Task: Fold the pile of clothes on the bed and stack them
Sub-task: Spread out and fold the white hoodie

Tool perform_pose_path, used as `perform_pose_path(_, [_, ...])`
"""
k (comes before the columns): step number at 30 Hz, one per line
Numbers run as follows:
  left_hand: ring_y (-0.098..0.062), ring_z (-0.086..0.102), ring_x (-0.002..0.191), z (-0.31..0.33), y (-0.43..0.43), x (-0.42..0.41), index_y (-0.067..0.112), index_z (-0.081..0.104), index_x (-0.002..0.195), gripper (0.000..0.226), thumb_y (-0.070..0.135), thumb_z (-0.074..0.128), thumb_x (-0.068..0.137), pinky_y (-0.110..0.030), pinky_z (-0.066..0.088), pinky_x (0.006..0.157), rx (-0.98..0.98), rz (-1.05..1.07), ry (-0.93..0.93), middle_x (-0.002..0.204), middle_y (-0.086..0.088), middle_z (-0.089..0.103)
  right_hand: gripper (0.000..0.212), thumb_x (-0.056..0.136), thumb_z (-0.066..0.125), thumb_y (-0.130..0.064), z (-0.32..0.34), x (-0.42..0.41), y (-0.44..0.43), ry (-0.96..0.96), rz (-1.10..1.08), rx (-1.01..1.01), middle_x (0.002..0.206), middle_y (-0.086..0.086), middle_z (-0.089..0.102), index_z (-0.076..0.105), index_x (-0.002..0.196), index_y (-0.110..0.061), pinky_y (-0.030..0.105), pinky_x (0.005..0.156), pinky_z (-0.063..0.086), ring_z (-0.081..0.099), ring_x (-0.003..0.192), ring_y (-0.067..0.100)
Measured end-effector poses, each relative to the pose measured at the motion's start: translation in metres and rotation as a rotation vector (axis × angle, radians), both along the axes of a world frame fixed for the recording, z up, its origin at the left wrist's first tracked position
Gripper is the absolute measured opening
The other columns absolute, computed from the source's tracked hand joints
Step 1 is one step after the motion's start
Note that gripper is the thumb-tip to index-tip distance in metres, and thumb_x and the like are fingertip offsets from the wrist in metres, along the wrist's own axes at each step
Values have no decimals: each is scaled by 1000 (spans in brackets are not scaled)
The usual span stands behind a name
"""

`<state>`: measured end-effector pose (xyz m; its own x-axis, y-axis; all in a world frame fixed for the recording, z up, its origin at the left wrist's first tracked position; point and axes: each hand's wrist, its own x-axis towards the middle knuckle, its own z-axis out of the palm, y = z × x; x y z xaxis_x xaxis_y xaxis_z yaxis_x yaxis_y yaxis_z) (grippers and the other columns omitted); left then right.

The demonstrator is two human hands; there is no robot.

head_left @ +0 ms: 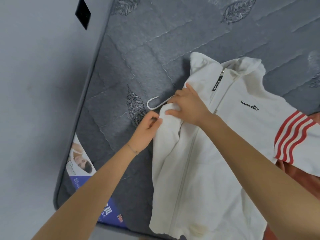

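Observation:
A white zip-up jacket (213, 153) with black script on the chest and red stripes on one sleeve lies front-up on the grey mattress (155, 49). A white hanger hook (153, 103) sticks out from the jacket's left shoulder. My left hand (147, 129) pinches the jacket's edge at that shoulder. My right hand (187, 104) grips the bunched shoulder fabric just beside the hook; the rest of the hanger is hidden under the cloth.
A rust-red garment (294, 172) shows under the jacket at the right. The mattress edge (76, 129) runs down the left beside a pale wall, with a printed label (81, 160) near the corner. Bare quilted mattress lies beyond the jacket.

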<state>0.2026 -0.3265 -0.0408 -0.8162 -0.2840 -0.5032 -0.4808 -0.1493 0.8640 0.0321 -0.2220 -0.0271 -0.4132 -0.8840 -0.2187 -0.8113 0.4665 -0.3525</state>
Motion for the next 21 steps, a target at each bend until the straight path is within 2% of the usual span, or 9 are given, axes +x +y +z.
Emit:
perform_pose_path(2, [-18,49,81,4,4,-4,25,55,100,15,24,40,105,-32,48,68,96,94,-104,92,-6,54,28,83,67,-38,-3,-1,5,-28,-45,-135,82,9,60,72,89,-11,46,108,27,58,85,35])
perform_pose_path(3, [-15,54,85,7,6,-7,29,55,107,18,27,38,106,-28,51,67,146,130,-162,99,-3,59,25,82,67,-35,-3,0,7,-54,-79,-181,79,8,61,71,83,-11,47,107,29,58,81,33])
perform_pose_path(5, [-6,57,83,9,7,-12,28,55,117,21,27,38,106,-18,53,61,222,152,-232,99,4,63,21,82,68,-31,-3,3,12,-95,-131,-254,81,7,64,69,80,-11,46,112,27,58,82,29])
perform_pose_path(7, [-2,56,78,11,7,-14,26,59,114,20,24,42,105,-18,52,64,238,106,-232,93,7,63,21,83,66,-30,0,6,14,-124,-175,-311,83,5,67,68,81,-9,40,115,21,60,83,26])
perform_pose_path(11, [-11,51,87,13,4,-15,0,56,116,23,15,46,103,-22,50,70,231,-3,-163,98,-7,56,15,86,70,-26,14,10,18,-230,-234,-337,90,1,71,67,84,-11,32,117,15,62,88,21])
perform_pose_path(13, [-16,47,89,16,4,-16,-4,51,109,19,13,45,103,-25,48,71,227,16,-121,99,-12,51,19,87,69,-34,19,15,19,-290,-234,-350,91,-1,70,63,86,-15,34,118,16,62,89,18])
perform_pose_path(17, [-20,47,77,18,-6,-17,9,47,89,15,11,44,103,-33,47,65,126,76,-74,83,-14,49,54,85,51,-63,15,31,21,-220,-198,-267,98,-1,69,63,105,-14,40,112,27,61,93,20])
perform_pose_path(19, [-22,46,72,18,-16,-15,11,48,84,17,12,49,102,-35,43,61,-1,37,-57,77,-18,49,55,87,49,-60,12,30,23,-181,-205,-242,98,3,71,68,105,-12,37,108,29,62,94,25])
perform_pose_path(21, [-21,41,67,22,-26,-17,4,51,85,17,13,54,99,-30,37,58,-132,9,-24,70,-26,47,46,90,50,-53,13,25,24,-190,-229,-302,85,0,69,71,92,-11,37,95,37,57,80,22])
